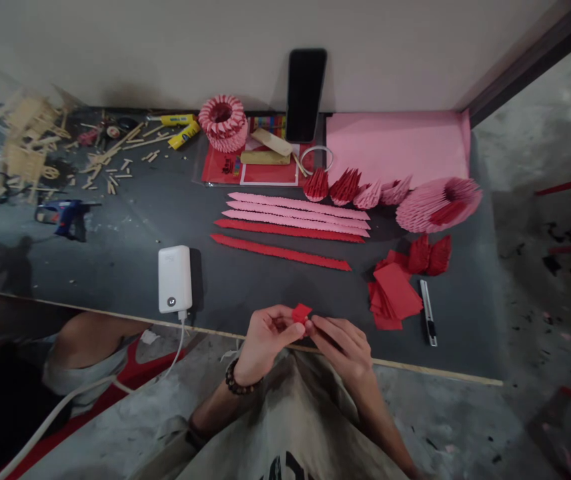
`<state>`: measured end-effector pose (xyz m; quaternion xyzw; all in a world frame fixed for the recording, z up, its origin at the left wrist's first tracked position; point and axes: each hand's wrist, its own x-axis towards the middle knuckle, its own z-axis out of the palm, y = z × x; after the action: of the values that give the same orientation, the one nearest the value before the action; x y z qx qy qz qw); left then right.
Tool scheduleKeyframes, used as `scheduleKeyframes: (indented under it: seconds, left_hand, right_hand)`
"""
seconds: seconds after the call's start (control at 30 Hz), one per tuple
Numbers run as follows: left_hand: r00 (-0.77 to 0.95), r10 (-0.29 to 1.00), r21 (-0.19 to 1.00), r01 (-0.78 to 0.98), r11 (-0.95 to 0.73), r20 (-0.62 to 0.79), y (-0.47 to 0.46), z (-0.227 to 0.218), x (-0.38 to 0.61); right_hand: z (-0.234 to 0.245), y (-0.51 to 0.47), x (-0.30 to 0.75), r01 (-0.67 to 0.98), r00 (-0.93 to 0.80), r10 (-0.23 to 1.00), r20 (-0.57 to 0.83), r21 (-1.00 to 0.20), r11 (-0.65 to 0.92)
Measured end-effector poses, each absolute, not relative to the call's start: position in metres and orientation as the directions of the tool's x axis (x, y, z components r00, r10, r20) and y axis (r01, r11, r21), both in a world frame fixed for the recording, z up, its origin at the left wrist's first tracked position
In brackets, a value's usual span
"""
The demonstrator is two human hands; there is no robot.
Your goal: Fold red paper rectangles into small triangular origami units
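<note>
A small folded piece of red paper [301,313] is pinched between the thumb and fingers of my left hand [269,333], near the table's front edge. The fingertips of my right hand [341,343] are closed at the paper's lower right side. Beyond my hands lie several long folded paper strips, red [280,252] and pink [298,205]. To the right is a loose pile of red paper rectangles [396,293], with red folded bundles [429,255] behind it and a box cutter [428,313] beside it.
A white power bank [174,279] with a cable stands left of my hands. Farther left lie a blue glue gun [69,215] and wooden sticks. A phone [306,93] leans on the wall near a pink-red paper ring [223,123]. Another person's leg [93,340] shows at left.
</note>
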<state>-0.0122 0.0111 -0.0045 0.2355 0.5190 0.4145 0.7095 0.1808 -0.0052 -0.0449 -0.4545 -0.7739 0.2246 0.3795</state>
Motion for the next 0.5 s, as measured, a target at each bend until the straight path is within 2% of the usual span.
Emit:
scheduleKeyframes:
  seconds: [0.07,0.17,0.27,0.4,0.5]
  left_hand:
    - [0.113,0.843,0.789,-0.305,0.533,-0.525,0.010,-0.004,-0.012]
    - [0.076,0.866,0.835,-0.237,0.497,-0.494,0.010,-0.005,-0.008]
    - [0.047,0.888,0.874,-0.162,0.458,-0.457,0.007,-0.006,-0.004]
    - [-0.027,0.930,0.931,0.004,0.366,-0.365,0.003,-0.007,0.000]
    - [-0.078,0.944,0.939,0.102,0.329,-0.322,0.002,-0.007,0.002]
  right_hand:
    - [-0.043,-0.005,0.176,0.488,-0.201,0.921,0.333,-0.782,0.389]
    - [-0.037,-0.005,0.165,0.394,-0.012,0.984,0.180,-0.903,0.170]
    - [-0.029,-0.005,0.157,0.328,0.048,0.998,0.044,-0.944,0.026]
    - [-0.025,-0.005,0.155,0.361,0.036,0.999,0.005,-0.933,-0.008]
    - [-0.027,-0.007,0.153,0.399,0.094,0.995,0.045,-0.917,0.004]
